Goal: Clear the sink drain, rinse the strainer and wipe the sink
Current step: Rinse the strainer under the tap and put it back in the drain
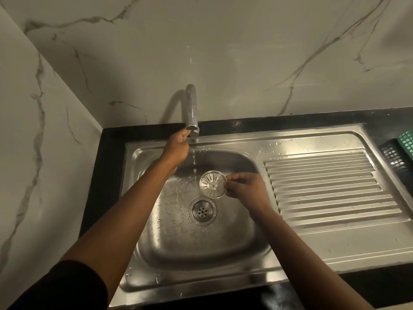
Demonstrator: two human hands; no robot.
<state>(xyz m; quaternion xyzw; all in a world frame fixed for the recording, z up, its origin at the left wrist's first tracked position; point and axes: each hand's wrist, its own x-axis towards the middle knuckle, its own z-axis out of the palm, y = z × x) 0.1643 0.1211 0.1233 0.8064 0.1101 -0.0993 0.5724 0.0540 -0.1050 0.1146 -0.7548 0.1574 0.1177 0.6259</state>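
One sink [201,245] holds water [178,195] and one drain [202,211]. The right hand [245,189] pinches one strainer [212,184]; the left hand [176,148] grips one tap [191,106].

We can read no text, label, brand, number or sign anywhere in this view. The steel sink [335,242], the tap [191,106], the strainer [213,184] and the green basket [407,142] at the right edge show us only plain surfaces. If there is any fine stamping on them, it is too small or too dim for us to tell.
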